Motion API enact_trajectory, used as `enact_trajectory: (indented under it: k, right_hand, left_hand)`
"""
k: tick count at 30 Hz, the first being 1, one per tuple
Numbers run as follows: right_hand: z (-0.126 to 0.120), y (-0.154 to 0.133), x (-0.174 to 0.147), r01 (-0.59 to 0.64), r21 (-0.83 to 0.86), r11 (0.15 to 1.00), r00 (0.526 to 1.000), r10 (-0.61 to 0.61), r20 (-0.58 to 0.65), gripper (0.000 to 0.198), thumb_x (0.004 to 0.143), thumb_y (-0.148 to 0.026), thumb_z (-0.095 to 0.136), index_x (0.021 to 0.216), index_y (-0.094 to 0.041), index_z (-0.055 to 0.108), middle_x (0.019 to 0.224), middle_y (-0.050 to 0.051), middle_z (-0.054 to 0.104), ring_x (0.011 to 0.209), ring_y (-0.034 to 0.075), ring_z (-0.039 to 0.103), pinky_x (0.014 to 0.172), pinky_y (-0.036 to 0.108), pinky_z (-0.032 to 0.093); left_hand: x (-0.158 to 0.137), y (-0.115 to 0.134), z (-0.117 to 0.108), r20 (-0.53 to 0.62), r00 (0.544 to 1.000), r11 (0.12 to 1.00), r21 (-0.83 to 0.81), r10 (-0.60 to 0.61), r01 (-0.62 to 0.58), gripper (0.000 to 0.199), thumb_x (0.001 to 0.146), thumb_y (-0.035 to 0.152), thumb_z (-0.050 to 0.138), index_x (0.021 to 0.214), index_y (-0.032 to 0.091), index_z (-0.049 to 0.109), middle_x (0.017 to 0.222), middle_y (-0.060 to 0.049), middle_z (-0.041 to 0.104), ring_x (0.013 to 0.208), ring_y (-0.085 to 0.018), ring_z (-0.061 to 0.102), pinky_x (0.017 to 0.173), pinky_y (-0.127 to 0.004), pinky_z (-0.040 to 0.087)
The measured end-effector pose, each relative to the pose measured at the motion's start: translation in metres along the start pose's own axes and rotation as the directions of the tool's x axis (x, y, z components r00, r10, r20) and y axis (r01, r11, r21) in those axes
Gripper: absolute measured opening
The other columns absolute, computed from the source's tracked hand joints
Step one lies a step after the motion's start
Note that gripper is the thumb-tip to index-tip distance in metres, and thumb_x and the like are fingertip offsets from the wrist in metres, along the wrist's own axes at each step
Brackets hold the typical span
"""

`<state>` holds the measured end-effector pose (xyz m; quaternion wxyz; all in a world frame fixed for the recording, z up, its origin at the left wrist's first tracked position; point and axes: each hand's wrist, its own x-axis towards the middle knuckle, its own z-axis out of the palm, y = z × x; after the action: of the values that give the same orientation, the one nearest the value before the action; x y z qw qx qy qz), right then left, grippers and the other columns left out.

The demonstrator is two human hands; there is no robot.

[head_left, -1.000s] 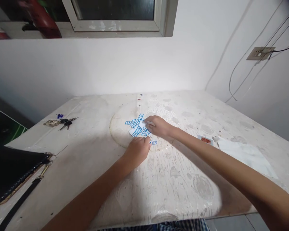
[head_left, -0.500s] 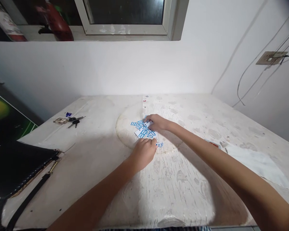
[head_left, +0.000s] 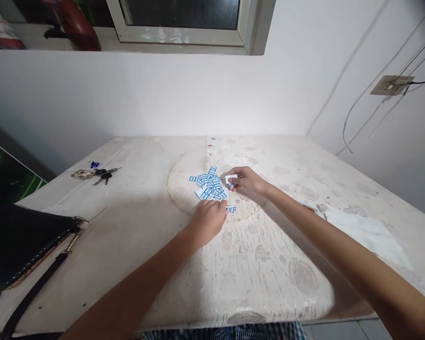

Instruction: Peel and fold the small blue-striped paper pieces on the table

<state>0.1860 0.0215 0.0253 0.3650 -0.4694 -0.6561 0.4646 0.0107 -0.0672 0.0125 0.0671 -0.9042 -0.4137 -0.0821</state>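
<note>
A loose pile of small white paper slips (head_left: 212,182) with blue markings lies overlapped near the middle of the table. Just right of the pile, my right hand (head_left: 246,179) pinches one white paper slip (head_left: 231,179) between thumb and fingers, raised slightly with a plain side showing. My left hand (head_left: 208,219) rests at the near edge of the pile with its fingers curled. Another blue-marked slip (head_left: 231,209) sticks out to the right from its fingertips; the fingers hide the rest of it.
Keys (head_left: 104,174) with a keyring lie on the table (head_left: 134,236) at the left. A black bag (head_left: 28,241) with a strap sits at the left front. On the right, a white cloth or sheet (head_left: 366,233) lies beyond my forearm. A window (head_left: 180,35) is in the back wall.
My right hand has moved right, off the pile, and now has a white slip raised in its fingers. My left hand stays by the near edge. The view has shifted slightly.
</note>
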Motion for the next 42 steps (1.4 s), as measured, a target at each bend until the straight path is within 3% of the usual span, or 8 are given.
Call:
enact_trajectory:
  k: [3,7,10,19,24,27,30,42]
  right_hand:
    - [0.001,-0.005,-0.023,-0.051,0.167,0.985,0.997,0.061,-0.055,0.020,0.066,-0.022,0.064,0.084,-0.013,0.060,0.061,0.001,0.060,0.054,0.012,0.057,0.053,0.026,0.047]
    - [0.007,-0.007,-0.050,-0.119,0.424,0.898,0.978,0.180,-0.107,0.024,0.061,-0.025,0.070,0.080,-0.015,0.060,0.069,0.004,0.064,0.068,0.015,0.061,0.060,0.026,0.048]
    - [0.007,-0.007,-0.062,-0.127,0.498,0.858,0.973,0.204,-0.104,0.025,0.062,-0.030,0.071,0.076,-0.016,0.057,0.078,0.006,0.066,0.070,0.015,0.061,0.064,0.026,0.047]
    - [-0.006,-0.020,-0.075,-0.017,0.331,0.943,0.985,0.073,-0.157,0.025,0.073,-0.039,0.061,0.077,-0.018,0.049,0.077,0.007,0.067,0.074,0.017,0.063,0.076,0.032,0.046]
    - [-0.008,-0.024,-0.080,-0.078,0.376,0.923,0.992,0.108,-0.060,0.025,0.075,-0.041,0.058,0.081,-0.020,0.046,0.078,0.005,0.065,0.053,0.013,0.060,0.051,0.028,0.047]
    - [-0.007,-0.026,-0.082,-0.076,0.376,0.923,0.995,0.092,-0.026,0.024,0.074,-0.039,0.059,0.083,-0.019,0.048,0.065,0.001,0.061,0.045,0.010,0.053,0.042,0.023,0.042]
    - [-0.006,-0.026,-0.083,-0.068,0.377,0.923,0.997,0.075,-0.002,0.021,0.072,-0.032,0.062,0.085,-0.017,0.054,0.054,-0.002,0.054,0.045,0.009,0.050,0.042,0.021,0.039]
    - [0.002,-0.029,-0.091,-0.120,0.258,0.959,0.993,0.113,0.042,0.016,0.069,-0.029,0.063,0.075,-0.016,0.055,0.055,0.000,0.054,0.049,0.009,0.049,0.045,0.022,0.038]
  left_hand:
    - [0.000,0.000,-0.001,0.002,1.000,1.000,-0.003,-0.003,0.003,0.020,0.089,0.022,0.031,0.086,0.014,0.049,0.077,-0.008,0.060,0.075,-0.022,0.056,0.067,-0.034,0.039]
    - [0.000,0.000,-0.001,-0.012,1.000,1.000,-0.003,-0.006,0.005,0.020,0.089,0.022,0.030,0.085,0.014,0.048,0.075,-0.007,0.060,0.073,-0.022,0.056,0.065,-0.034,0.039]
    - [0.001,0.000,0.000,-0.019,1.000,1.000,-0.011,-0.014,0.014,0.020,0.089,0.022,0.030,0.085,0.014,0.048,0.073,-0.006,0.059,0.072,-0.021,0.055,0.063,-0.032,0.038]
    - [0.004,-0.002,-0.002,0.026,0.998,0.996,-0.059,-0.062,0.063,0.019,0.089,0.025,0.033,0.084,0.015,0.048,0.073,-0.006,0.058,0.072,-0.019,0.055,0.064,-0.030,0.039]
    - [0.005,-0.001,-0.004,0.060,0.996,0.994,-0.082,-0.073,0.078,0.018,0.089,0.026,0.033,0.084,0.015,0.048,0.074,-0.007,0.058,0.073,-0.020,0.055,0.066,-0.031,0.040]
    - [0.005,-0.002,-0.003,0.061,0.995,0.992,-0.094,-0.076,0.081,0.019,0.089,0.026,0.032,0.085,0.015,0.047,0.076,-0.007,0.058,0.074,-0.019,0.055,0.066,-0.031,0.040]
    - [0.005,-0.002,-0.003,0.062,0.996,0.994,-0.081,-0.069,0.074,0.018,0.089,0.026,0.032,0.084,0.015,0.046,0.075,-0.006,0.058,0.074,-0.018,0.054,0.067,-0.030,0.039]
    - [0.004,-0.005,0.000,0.054,0.995,0.977,-0.187,-0.088,0.097,0.020,0.087,0.026,0.032,0.089,0.016,0.049,0.079,-0.006,0.059,0.075,-0.019,0.054,0.066,-0.031,0.039]
